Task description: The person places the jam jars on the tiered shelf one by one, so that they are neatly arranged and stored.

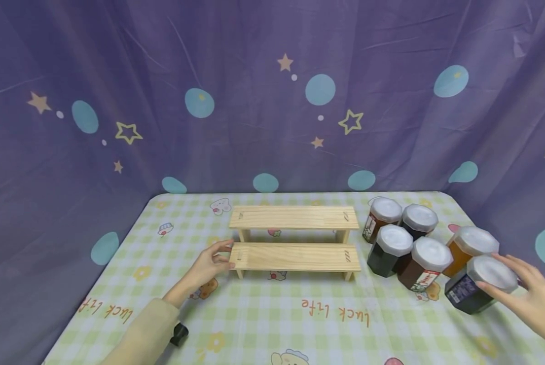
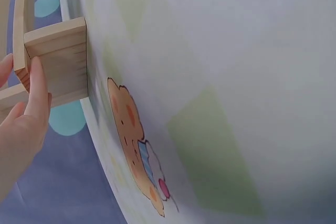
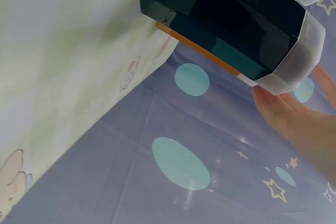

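Beige-sleeved left hand (image 1: 207, 267) pinches two-tier wooden rack (image 1: 295, 251), right hand (image 1: 533, 291) grips dark white-lidded jar (image 1: 467, 290); nothing racked, likely early.

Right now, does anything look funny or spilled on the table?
No spills that I can see. The wooden shelves and jars look fine. Only the words on the tablecloth look odd: they're upside down from here.

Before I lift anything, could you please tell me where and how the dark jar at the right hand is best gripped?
Probably across the pale lid of the dark jar, coming from above and right, as the right hand does: its faceted rim suits opposed thumb and fingers, while the orange jar stands just behind.
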The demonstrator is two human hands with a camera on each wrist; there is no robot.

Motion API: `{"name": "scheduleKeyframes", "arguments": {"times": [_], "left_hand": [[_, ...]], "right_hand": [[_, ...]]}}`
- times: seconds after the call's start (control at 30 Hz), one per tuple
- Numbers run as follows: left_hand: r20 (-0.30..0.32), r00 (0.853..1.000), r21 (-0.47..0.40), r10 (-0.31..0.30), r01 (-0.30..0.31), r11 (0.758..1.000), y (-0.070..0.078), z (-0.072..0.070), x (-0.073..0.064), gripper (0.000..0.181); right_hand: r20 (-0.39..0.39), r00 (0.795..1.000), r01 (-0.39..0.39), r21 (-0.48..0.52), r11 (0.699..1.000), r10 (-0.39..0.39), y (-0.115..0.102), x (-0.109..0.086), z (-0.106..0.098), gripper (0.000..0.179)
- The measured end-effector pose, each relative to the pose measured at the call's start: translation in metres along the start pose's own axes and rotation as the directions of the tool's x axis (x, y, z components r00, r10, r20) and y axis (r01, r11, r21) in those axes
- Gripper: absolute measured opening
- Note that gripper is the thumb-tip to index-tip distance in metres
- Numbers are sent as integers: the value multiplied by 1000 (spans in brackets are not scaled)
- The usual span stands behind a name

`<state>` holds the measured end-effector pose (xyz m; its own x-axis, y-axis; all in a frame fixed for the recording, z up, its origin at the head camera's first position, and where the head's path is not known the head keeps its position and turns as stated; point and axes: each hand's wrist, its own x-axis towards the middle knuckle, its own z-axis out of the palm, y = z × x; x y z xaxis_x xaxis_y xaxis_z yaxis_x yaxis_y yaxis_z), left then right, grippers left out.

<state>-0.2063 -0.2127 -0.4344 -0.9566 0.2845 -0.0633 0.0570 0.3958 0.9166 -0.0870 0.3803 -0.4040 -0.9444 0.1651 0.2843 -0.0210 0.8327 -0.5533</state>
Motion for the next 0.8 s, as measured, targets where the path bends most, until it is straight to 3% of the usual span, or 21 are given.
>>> {"name": "scheduleKeyframes", "arguments": {"times": [0.53,0.67,0.8], "left_hand": [[19,998,-100,-62,64,993,3,3,1,62],[27,997,-107,-73,75,991,1,2,3,62],[27,996,-107,-82,84,991,2,2,4,64]], "right_hand": [[31,999,-32,-31,999,33,15,2,8,75],[8,1000,-27,-48,998,28,41,7,17,80],[-48,999,-16,-65,998,12,89,17,36,86]]}}
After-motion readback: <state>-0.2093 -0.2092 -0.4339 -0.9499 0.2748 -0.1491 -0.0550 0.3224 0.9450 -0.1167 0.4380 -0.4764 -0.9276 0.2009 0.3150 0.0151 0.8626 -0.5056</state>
